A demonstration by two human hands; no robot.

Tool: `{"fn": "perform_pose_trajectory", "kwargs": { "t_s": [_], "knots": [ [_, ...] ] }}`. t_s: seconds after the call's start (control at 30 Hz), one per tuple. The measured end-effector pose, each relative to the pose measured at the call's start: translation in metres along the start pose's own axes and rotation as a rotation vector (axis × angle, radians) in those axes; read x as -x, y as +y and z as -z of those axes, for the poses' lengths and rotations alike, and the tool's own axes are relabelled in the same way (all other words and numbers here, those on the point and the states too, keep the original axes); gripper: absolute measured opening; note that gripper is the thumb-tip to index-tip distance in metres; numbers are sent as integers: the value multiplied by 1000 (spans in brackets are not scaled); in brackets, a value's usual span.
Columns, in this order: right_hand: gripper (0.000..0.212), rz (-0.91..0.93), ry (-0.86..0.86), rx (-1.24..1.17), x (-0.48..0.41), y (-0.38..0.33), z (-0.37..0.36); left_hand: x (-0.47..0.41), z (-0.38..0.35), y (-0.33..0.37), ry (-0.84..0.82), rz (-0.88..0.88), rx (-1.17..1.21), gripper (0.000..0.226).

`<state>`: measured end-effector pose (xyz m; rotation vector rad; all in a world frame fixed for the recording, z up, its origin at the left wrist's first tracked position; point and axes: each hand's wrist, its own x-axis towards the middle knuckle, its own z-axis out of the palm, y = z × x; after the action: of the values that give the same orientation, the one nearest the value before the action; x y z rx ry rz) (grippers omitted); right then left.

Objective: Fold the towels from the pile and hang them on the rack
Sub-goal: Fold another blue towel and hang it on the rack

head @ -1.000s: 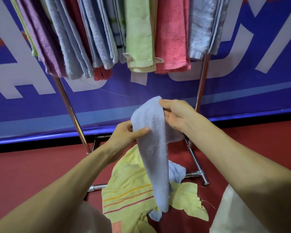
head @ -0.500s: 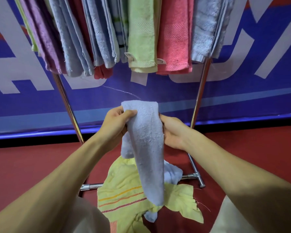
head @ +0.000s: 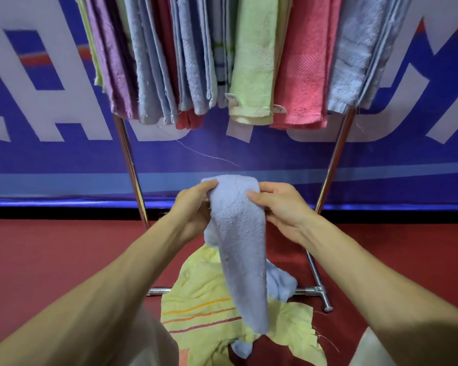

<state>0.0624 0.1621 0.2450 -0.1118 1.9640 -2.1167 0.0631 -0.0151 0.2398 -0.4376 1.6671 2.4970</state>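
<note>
Your left hand [head: 193, 210] and right hand [head: 283, 210] both grip the top of a pale blue towel [head: 238, 247], fingers curled round its edges from either side, and it hangs in a long narrow strip between your forearms. You hold it in front of the rack [head: 333, 159], below the hung towels [head: 254, 75] crowded along the top in purple, blue, green and pink. Under it, on the red floor [head: 50, 260] at the rack's foot, lies the pile [head: 201, 299]: a yellow striped cloth with another blue piece [head: 280, 283] crumpled on it.
</note>
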Motion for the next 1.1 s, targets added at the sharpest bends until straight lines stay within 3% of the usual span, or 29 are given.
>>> {"fn": "perform_pose_trajectory", "kwargs": {
  "t_s": [0.1, 0.3, 0.47, 0.73, 0.9, 1.1],
  "knots": [
    [13, 39, 70, -81, -2, -8, 0, 0, 2, -1, -144, -2, -131, 70],
    [28, 42, 61, -203, -1, -18, 8, 6, -5, -11, -325, -79, -366, 41],
    [32, 86, 75, -284, 1, -21, 13, 11, -12, -24, -323, -169, -420, 26],
    [54, 160, 79, 76, 6, -19, 15, 10, -13, -17, -295, -237, -332, 25],
    [45, 176, 115, 224, 4, -13, 13, 9, -10, -16, -270, -286, -372, 22],
    [25, 147, 147, 117, 6, -9, 8, 14, -15, -9, -184, -312, -350, 17]
  ]
}}
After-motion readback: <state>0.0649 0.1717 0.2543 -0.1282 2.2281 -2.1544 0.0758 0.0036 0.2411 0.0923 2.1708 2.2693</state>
